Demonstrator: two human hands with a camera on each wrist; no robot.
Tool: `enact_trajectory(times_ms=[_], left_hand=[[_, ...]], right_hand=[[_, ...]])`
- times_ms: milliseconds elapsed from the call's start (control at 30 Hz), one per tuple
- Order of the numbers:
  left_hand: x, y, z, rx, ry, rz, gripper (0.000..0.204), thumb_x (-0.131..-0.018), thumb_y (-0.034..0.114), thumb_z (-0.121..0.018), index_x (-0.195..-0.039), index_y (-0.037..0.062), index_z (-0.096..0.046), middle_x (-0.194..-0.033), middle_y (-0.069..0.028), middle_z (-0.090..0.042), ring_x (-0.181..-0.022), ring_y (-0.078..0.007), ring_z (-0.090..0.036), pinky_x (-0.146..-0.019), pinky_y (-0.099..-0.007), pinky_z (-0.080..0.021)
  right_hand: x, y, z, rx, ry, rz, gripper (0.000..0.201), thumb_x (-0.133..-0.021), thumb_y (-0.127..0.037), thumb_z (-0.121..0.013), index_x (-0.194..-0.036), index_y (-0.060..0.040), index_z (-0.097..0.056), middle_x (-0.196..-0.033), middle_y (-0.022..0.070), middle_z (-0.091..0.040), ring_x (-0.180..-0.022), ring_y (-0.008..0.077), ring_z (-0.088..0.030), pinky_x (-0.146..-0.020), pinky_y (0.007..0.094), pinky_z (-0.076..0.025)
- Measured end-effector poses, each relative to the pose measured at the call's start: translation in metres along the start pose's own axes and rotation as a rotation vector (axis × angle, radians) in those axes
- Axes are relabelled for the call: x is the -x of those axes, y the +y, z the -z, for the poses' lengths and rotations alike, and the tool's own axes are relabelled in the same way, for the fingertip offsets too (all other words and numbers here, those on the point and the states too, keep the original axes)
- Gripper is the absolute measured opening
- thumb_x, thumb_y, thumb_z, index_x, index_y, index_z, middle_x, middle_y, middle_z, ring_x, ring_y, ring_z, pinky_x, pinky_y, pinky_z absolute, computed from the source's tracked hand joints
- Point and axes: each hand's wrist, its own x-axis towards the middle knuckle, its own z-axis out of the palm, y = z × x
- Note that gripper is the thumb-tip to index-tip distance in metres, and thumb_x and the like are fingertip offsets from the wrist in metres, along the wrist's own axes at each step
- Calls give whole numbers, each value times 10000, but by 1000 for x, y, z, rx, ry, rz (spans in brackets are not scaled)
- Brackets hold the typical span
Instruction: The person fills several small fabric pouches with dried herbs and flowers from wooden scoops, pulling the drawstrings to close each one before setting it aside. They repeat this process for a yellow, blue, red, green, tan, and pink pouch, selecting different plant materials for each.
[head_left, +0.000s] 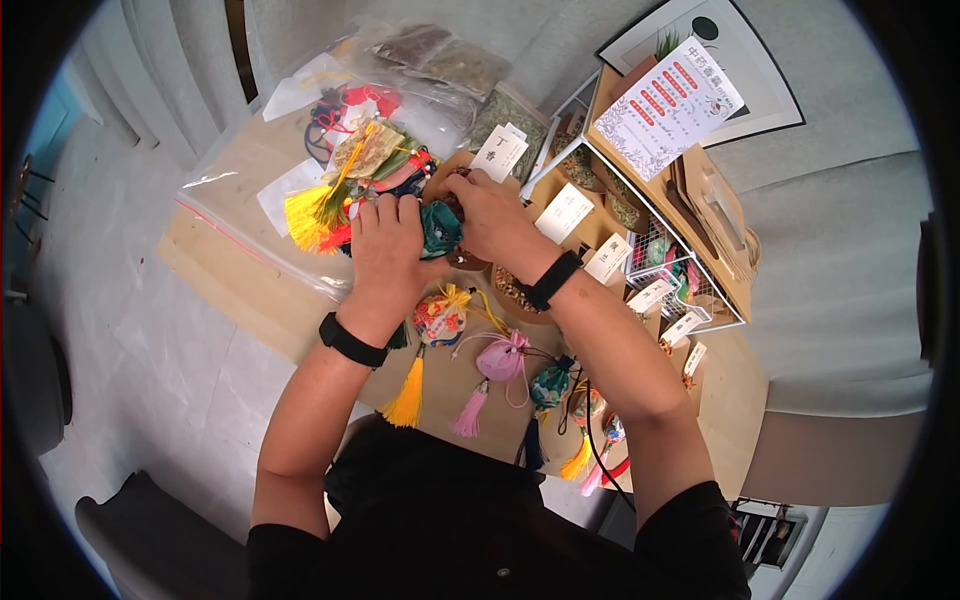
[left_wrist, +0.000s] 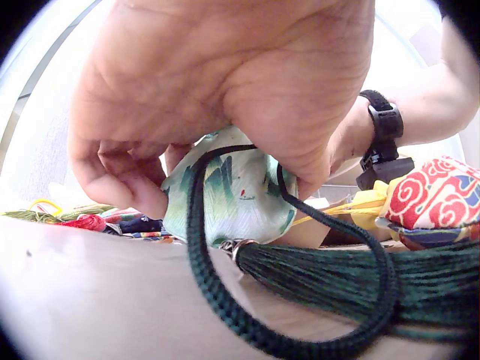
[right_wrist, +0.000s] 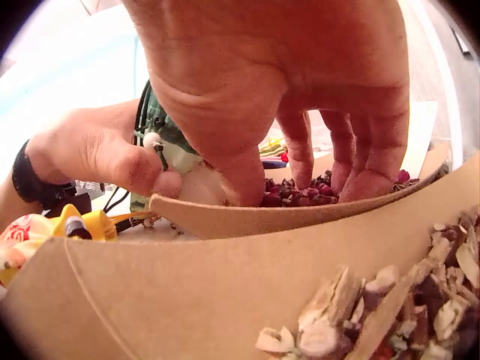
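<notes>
Left hand (head_left: 388, 245): fingers and thumb curled about a green pouch (head_left: 441, 230), held between the near and far edges of the table (head_left: 230, 270). Right hand (head_left: 497, 222): fingers parted, tips down among dark red dried buds (right_wrist: 300, 196) in a paper tray (right_wrist: 225, 215) beside the pouch; whether they pinch any cannot be told. A pink pouch (head_left: 502, 360) lies towards the near edge.
</notes>
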Motion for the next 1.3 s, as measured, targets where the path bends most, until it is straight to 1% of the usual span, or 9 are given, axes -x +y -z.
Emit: enact_trajectory(times_ms=[167,467,567,667,767,867,1067,1267,1300], left_hand=[[0,0,0,-6,-9,-3,732,-580,242,-937,-1170,51,-549,-1119,-141,-555,-1084,-364,-548,-921,-475,-475],[0,-2,-2,-9,-8,-2,731,-582,255,-935,-1169,55,-549,-1112,-141,-560,-1075,-364,-547,-917,-473,-472],[0,-1,-3,-8,-1,-3,731,-579,261,-938,-1163,56,-549,-1106,-142,-561,-1064,-364,-547,-912,-473,-470],[0,-2,-3,1,13,-9,729,-577,260,-943,-1154,56,-548,-1099,-140,-562,-1049,-362,-547,-906,-472,-468],[0,-1,-2,8,18,-17,722,-576,254,-944,-1145,56,-546,-1095,-139,-562,-1039,-359,-547,-901,-470,-468],[0,-1,-3,8,28,-26,713,-577,248,-943,-1135,58,-542,-1091,-138,-562,-1035,-358,-547,-898,-469,-468],[-1,-1,-4,-3,20,-23,695,-585,296,-950,-1102,70,-543,-1086,-126,-563,-1058,-343,-558,-928,-479,-461],[-1,-1,-4,-33,-7,-12,715,-591,322,-959,-1113,67,-542,-1097,-126,-565,-1070,-342,-561,-939,-481,-465],[-1,-2,-4,-39,-12,-11,718,-591,326,-960,-1115,67,-542,-1100,-126,-565,-1072,-342,-562,-941,-482,-466]], right_hand=[[-5,8,-9,-158,-16,-6,249,-835,-42,-718,-1082,-64,-699,-1129,209,-650,-1044,415,-667,-895,474,-543],[-7,17,-8,-231,17,-80,178,-788,-52,-793,-957,-18,-751,-966,217,-714,-934,409,-697,-838,462,-560],[0,17,7,-176,65,-74,192,-788,-49,-827,-959,5,-755,-906,153,-730,-816,269,-722,-771,367,-573],[5,8,27,-336,97,-131,223,-786,-85,-825,-983,-2,-762,-921,208,-733,-904,363,-728,-823,419,-574],[8,-19,55,-410,29,-197,201,-821,-24,-822,-1004,18,-748,-893,91,-742,-816,143,-694,-756,302,-563],[10,-32,58,-511,-42,-141,191,-843,-26,-804,-1016,24,-744,-896,90,-751,-833,137,-703,-766,297,-568],[9,-48,56,-417,-134,-33,169,-910,-30,-737,-1068,31,-747,-938,104,-764,-852,139,-719,-781,300,-576],[13,-28,59,-561,-9,-122,214,-914,-29,-723,-1121,19,-749,-962,104,-773,-843,151,-714,-788,307,-572],[13,-21,57,-479,-7,-140,226,-910,-35,-727,-1129,17,-747,-962,111,-774,-845,170,-720,-788,316,-574]])
